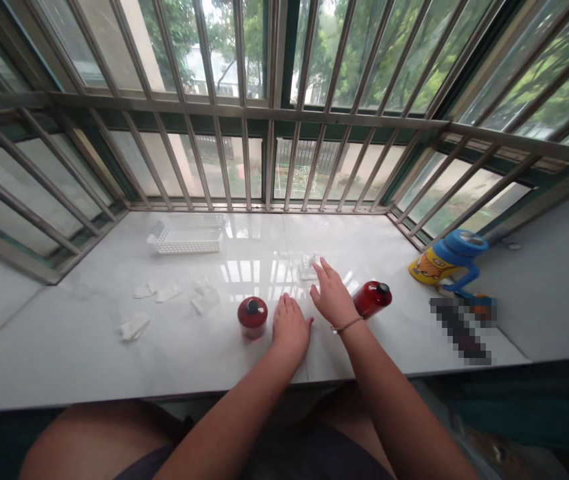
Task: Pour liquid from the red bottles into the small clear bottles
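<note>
Resting palm down on a white counter (79,367), the left hand (292,325) is lying just beside a red bottle (252,319) with a black cap; its fingers are lying close together, its thumb is sticking out, and it is gripping nothing.

The right hand (333,293) is pointing its fingers at a small clear plastic piece (307,268), which is lying on the counter on the window side of the hands. The right thumb is standing apart from the extended fingers, and nothing is showing clamped between them. Whether a fingertip is touching the plastic, I cannot tell.

Judging by eye, the plastic piece is looking very light, thin and slippery, perhaps easy to crease; its edges are offering the best pinch. The bottles are looking smooth and heavier, suiting a grasp around the body.

Counting the rest: 2 red bottles are standing out, the 2nd red bottle (372,298) sitting beside the right wrist, which is wearing 1 bracelet (348,325). To the left, 1 crumpled clear wrapper (205,297) and about 3 white scraps (134,327) are lying. Near the window bars (244,111), 1 white basket (187,247) is sitting. At far right, 1 blue-and-yellow flask (447,257) is showing its handle, and 1 pixelated dark object (460,331) is lying nearby, too obscured to identify.
</note>
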Demonstrator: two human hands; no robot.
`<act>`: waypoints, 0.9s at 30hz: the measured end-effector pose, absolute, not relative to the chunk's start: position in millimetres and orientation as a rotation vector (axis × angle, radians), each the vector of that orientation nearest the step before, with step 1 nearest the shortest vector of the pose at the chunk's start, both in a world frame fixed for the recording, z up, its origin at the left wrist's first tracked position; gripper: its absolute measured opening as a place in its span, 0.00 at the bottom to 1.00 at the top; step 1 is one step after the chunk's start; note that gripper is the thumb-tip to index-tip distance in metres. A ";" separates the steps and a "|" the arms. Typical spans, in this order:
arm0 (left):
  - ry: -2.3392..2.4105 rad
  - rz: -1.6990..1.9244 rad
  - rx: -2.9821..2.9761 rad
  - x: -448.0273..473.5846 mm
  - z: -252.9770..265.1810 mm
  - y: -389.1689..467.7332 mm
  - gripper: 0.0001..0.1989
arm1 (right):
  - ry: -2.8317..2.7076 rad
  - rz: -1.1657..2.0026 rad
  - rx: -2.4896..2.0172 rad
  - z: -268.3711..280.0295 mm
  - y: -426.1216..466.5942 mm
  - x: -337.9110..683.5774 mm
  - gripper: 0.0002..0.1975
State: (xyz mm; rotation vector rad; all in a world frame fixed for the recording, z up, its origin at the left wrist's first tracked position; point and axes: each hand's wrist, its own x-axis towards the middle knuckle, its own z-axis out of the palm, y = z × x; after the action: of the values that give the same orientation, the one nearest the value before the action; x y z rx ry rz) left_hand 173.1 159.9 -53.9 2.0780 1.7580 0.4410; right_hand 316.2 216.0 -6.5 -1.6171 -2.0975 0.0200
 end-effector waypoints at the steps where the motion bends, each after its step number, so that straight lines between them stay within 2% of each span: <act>1: 1.768 0.426 2.081 174.0 -52.2 160.6 0.36 | -2.081 -0.011 -1.587 -1.1 205.3 318.0 0.29; 5: 1.732 0.318 2.163 162.6 -50.7 131.0 0.34 | -1.901 -0.256 -1.469 11.9 150.1 336.5 0.18; 7: 1.684 0.225 2.290 151.4 -48.8 106.6 0.32 | -1.799 -0.403 -1.523 10.4 126.5 351.5 0.16; 9: 1.607 0.193 2.385 138.1 -42.9 83.5 0.28 | -1.705 -0.525 -1.639 3.7 111.2 367.5 0.19; 11: 1.494 0.215 2.400 123.4 -32.9 64.7 0.19 | -1.639 -0.581 -1.760 -6.1 104.7 382.1 0.24; 14: 1.371 0.240 2.273 99.8 -16.8 44.9 0.08 | -1.672 -0.492 -1.825 -20.6 107.5 397.4 0.31; 20: 1.469 0.269 1.992 54.1 -13.0 24.7 0.05 | -1.697 -0.231 -1.737 -36.1 139.1 401.7 0.36; 24: 1.632 0.274 1.957 31.7 -21.0 18.9 0.10 | -1.694 -0.111 -1.746 -37.7 174.7 403.3 0.39; 27: 1.709 0.291 2.046 19.7 -26.5 14.6 0.16 | -1.738 -0.137 -1.723 -30.8 194.1 401.3 0.38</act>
State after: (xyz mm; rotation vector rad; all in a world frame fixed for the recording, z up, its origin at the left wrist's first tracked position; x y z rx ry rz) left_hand 19.7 14.6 -26.5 2.0461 1.7094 0.2910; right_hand 401.3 194.1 -30.8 -1.7229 -1.7383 -0.1369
